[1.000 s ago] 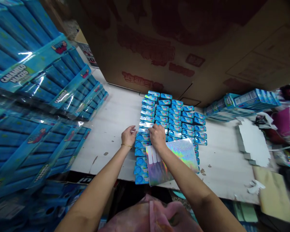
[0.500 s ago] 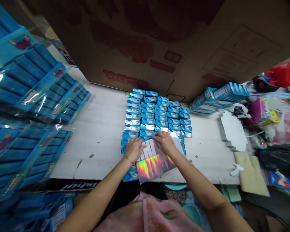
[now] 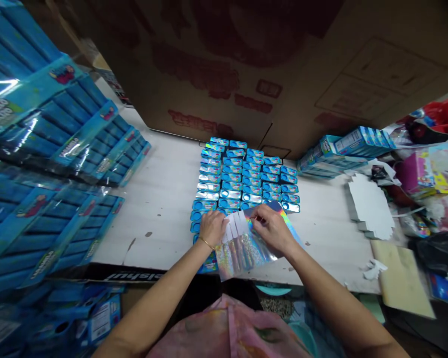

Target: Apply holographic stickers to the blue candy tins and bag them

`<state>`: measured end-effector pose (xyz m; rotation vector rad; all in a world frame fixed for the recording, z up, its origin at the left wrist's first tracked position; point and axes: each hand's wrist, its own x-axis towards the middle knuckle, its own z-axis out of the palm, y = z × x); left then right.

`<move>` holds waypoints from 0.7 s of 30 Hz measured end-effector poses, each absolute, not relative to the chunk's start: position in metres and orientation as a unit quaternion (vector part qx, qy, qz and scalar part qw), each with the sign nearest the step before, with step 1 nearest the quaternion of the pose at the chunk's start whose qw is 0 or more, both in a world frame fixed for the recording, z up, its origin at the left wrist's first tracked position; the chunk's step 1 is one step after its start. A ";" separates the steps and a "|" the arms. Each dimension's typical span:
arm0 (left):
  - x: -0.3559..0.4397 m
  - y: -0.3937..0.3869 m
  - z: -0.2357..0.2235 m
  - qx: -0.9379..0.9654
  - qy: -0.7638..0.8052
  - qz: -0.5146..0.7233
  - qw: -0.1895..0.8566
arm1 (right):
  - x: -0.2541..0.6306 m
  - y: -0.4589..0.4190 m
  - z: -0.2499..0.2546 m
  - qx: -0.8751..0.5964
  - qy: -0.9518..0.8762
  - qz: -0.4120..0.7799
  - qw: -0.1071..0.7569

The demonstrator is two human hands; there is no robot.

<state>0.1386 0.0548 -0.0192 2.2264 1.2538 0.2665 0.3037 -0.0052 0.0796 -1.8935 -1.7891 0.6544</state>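
Note:
Over the lower rows of small blue packs (image 3: 231, 177) lies a shiny holographic sheet (image 3: 236, 256), tilted, with a row of narrow white strips along its upper part. My left hand (image 3: 212, 229), a thin bracelet at its wrist, grips the sheet's upper left edge. My right hand (image 3: 272, 227) is closed in a pinch over the sheet's upper right part. What lies between its fingertips is too small and hidden to make out. The packs stand in several close columns, and both hands and the sheet cover the nearest ones.
A large cardboard box (image 3: 209, 64) walls off the back of the white table (image 3: 153, 199). Wrapped blue display boxes (image 3: 78, 144) are stacked at left. More blue boxes (image 3: 336, 154), a white cardboard cutout (image 3: 371, 204) and a beige board (image 3: 403, 278) are at right, beside bagged clutter.
My right hand has moved right across the sheet, its fingers now curled into a pinch. My left hand stays at the sheet's left edge. The sheet's reflection has turned from orange to silvery.

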 end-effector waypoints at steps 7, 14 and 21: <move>0.109 0.054 -0.006 0.492 0.489 0.377 0.614 | 0.266 0.051 0.043 -0.722 -0.466 0.411 0.305; 0.085 0.071 -0.009 0.315 0.544 0.416 0.657 | 0.232 0.067 -0.005 -0.738 -0.397 0.425 0.342; 0.067 0.103 -0.039 0.372 0.572 0.400 0.612 | 0.208 0.075 -0.011 -0.779 -0.439 0.332 0.301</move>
